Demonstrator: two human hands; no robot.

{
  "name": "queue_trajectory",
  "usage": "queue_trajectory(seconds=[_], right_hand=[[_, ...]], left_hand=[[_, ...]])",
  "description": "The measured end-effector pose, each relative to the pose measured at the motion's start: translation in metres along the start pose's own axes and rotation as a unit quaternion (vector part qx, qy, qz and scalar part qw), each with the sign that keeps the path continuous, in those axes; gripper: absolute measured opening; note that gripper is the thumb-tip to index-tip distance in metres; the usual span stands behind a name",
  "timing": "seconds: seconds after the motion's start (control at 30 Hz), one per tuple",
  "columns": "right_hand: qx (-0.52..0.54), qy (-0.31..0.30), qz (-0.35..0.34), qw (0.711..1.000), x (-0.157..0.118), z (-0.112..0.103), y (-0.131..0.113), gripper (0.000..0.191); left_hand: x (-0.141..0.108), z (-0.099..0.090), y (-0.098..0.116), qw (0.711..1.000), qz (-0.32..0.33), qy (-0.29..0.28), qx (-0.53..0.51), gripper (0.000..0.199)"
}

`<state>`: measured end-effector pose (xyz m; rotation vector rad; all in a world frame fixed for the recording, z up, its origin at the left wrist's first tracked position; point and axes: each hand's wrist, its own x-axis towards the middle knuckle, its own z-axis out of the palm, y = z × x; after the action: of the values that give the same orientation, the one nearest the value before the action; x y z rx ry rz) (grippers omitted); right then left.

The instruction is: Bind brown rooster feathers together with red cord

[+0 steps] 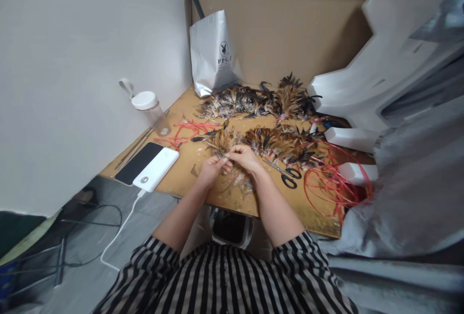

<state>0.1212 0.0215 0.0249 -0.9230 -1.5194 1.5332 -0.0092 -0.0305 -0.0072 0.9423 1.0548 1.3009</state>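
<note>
Both my hands meet near the front edge of the wooden table (188, 178). My left hand (213, 168) is closed, fingertips pinched on the base of a small bunch of brown feathers (222, 141). Against it, my right hand (245, 157) pinches at the same base, thumb and forefinger together. The feather tips fan out beyond my fingers. A row of brown feather bunches (281, 144) lies just right of my hands, and a darker row (239, 101) lies farther back. Black-handled scissors (286, 173) rest right of my right hand. Loose fluff (243, 182) lies beneath my wrists.
Red strips lie at the left (184, 132) and in a tangle at the right (333, 183). A white power bank (155, 169) overlaps a dark phone (139, 163). Behind stand a lidded cup (148, 106) and silver bag (212, 52). A black bin (230, 227) sits below the table edge.
</note>
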Motion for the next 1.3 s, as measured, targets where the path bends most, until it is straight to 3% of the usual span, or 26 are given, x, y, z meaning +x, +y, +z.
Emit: queue_trajectory(seconds=[0.43,0.63,0.8,0.9,1.17,1.3], right_hand=[[0.1,-0.062,0.043,0.992,0.001,-0.002,0.009,0.026],[0.044,-0.053,0.021,0.997,-0.001,-0.007,0.004,0.026],[0.006,-0.103,0.004,0.995,-0.005,-0.002,-0.005,0.027],[-0.014,-0.098,-0.009,0.995,-0.007,0.004,-0.007,0.03],[0.057,-0.093,-0.019,0.994,-0.005,0.014,0.001,0.032],[0.07,-0.086,0.005,0.994,-0.005,0.016,0.004,0.031]], left_hand=[[-0.004,-0.004,0.002,0.997,-0.014,-0.065,-0.026,0.026],[-0.002,-0.004,-0.001,0.998,0.029,-0.023,0.059,0.028],[0.001,-0.004,-0.005,0.994,0.053,-0.005,0.095,0.029],[0.002,-0.004,-0.006,0.992,0.057,0.001,0.116,0.028],[0.002,-0.004,-0.005,0.989,0.07,0.057,0.117,0.021],[-0.002,-0.002,-0.001,0.987,0.085,0.059,0.121,0.021]])
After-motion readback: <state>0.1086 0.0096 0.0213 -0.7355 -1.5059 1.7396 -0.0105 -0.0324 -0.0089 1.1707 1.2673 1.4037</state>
